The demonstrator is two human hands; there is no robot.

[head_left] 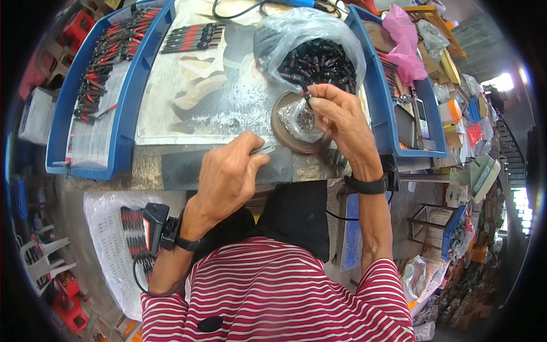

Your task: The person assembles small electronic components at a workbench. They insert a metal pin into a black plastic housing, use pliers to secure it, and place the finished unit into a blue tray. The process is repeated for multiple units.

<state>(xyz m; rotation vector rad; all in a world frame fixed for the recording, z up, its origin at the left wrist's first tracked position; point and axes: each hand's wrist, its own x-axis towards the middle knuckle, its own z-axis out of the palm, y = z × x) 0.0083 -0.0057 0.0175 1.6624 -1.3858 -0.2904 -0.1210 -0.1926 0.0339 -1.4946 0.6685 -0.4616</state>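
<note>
My left hand (228, 171) is closed over a dark flat strip (182, 169) at the table's front edge. A small flat metal piece (264, 150) sticks out between its thumb and forefinger. My right hand (345, 117) pinches a small black part (308, 98) between thumb and fingertips. It hovers over a round brown dish (278, 126), in which a clear bag of tiny metal pieces (306, 119) sits. Just behind stands a large open plastic bag (273, 40), full of small black parts with red bits (319, 60).
Left stands a long blue tray (128, 108) of red-and-black slim tools (105, 65). More such tools (192, 37) lie in a row on the table. Another blue tray (393, 145) at right holds a phone (421, 117). Below left, a white plastic sack (108, 245) bears similar tools.
</note>
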